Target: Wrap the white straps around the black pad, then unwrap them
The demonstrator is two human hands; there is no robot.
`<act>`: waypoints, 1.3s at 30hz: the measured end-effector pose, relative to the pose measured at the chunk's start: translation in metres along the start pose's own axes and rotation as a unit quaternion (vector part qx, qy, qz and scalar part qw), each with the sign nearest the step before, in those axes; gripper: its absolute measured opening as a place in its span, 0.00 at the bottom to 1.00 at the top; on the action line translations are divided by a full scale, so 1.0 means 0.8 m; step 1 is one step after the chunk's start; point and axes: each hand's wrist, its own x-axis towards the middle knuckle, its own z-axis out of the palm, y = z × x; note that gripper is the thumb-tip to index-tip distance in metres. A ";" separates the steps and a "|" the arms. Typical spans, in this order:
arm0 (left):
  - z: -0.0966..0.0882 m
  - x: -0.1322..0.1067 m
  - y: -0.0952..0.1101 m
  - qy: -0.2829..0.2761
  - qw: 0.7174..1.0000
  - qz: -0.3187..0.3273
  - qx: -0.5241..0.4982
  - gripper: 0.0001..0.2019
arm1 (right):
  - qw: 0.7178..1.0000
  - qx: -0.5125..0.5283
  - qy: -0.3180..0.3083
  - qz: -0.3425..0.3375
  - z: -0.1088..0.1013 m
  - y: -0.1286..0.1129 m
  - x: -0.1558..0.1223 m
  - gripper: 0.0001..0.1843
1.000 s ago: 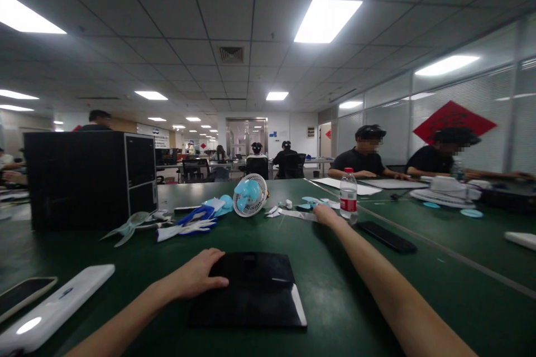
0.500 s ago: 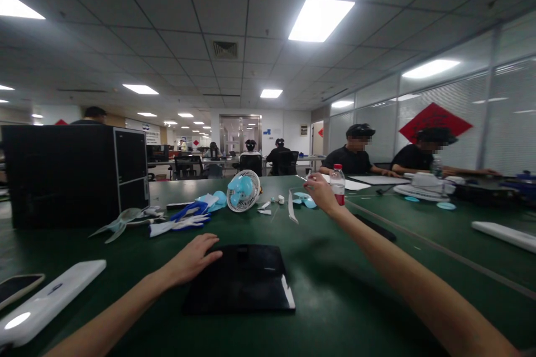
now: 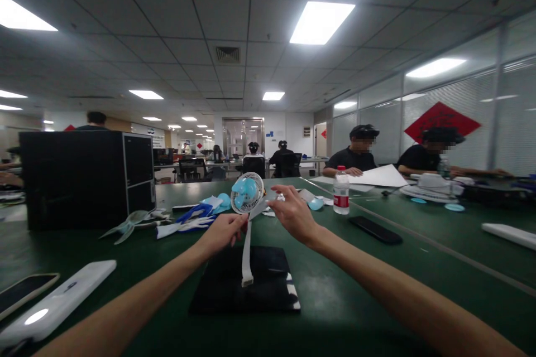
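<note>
A thin white strip (image 3: 247, 259) hangs down in front of me, its lower end over a flat black panel (image 3: 243, 298). My left hand (image 3: 221, 234) is closed, with thumb and fingers pinching the strip near its upper part. From there a pale length of it slants up to my right hand (image 3: 296, 215), whose thumb and fingertips close on its end. The panel lies on the green table, with a whitish patch along its right edge. Behind my hands stands a small white fan (image 3: 248, 194) with light blue blades.
At the left is a black computer case (image 3: 75, 181); white-and-blue gloves (image 3: 188, 223) lie near it. A red-capped bottle (image 3: 341, 192) and a black phone (image 3: 376, 230) are at the right. White devices (image 3: 62, 304) lie near left. Two people sit across at the right.
My left hand has lifted off the black panel, and my right hand has come back from beside the bottle. Both now hold the strip above the panel. A person opposite has raised a white sheet.
</note>
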 end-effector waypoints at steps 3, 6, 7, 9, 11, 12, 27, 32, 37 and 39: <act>0.012 0.007 0.010 0.017 0.998 0.001 -0.058 0.28 | 1.000 -0.013 -0.008 -0.023 -0.002 -0.010 -0.002 0.11; 0.020 0.011 0.011 0.029 0.994 -0.008 -0.110 0.23 | 0.999 -0.024 -0.017 -0.036 -0.002 -0.012 -0.008 0.11; 0.021 0.012 0.009 0.031 0.992 -0.014 -0.125 0.21 | 0.999 -0.025 -0.019 -0.040 -0.002 -0.013 -0.010 0.12; 0.018 0.013 0.005 0.043 0.988 -0.023 -0.150 0.20 | 0.998 -0.020 -0.023 -0.056 -0.006 -0.014 -0.013 0.13; 0.009 0.014 -0.001 0.065 0.984 -0.027 -0.162 0.20 | 0.997 -0.007 -0.020 -0.076 -0.013 -0.016 -0.015 0.18; 0.002 0.014 -0.005 0.076 0.984 -0.028 -0.159 0.20 | 0.996 0.000 -0.014 -0.083 -0.019 -0.017 -0.015 0.21; -0.105 -0.033 -0.079 0.137 0.969 -0.098 -0.180 0.20 | 0.897 0.188 -0.385 0.114 0.020 -0.009 -0.062 0.34; -0.102 -0.047 -0.083 0.118 0.967 -0.113 -0.193 0.19 | 0.853 0.263 -0.436 0.113 0.034 -0.023 -0.062 0.46; -0.093 -0.056 -0.073 0.072 0.973 -0.136 -0.173 0.19 | 0.852 0.283 -0.428 0.101 0.037 -0.028 -0.055 0.37; -0.089 -0.059 -0.070 0.047 0.976 -0.136 -0.163 0.19 | 0.854 0.277 -0.426 0.107 0.042 -0.027 -0.055 0.36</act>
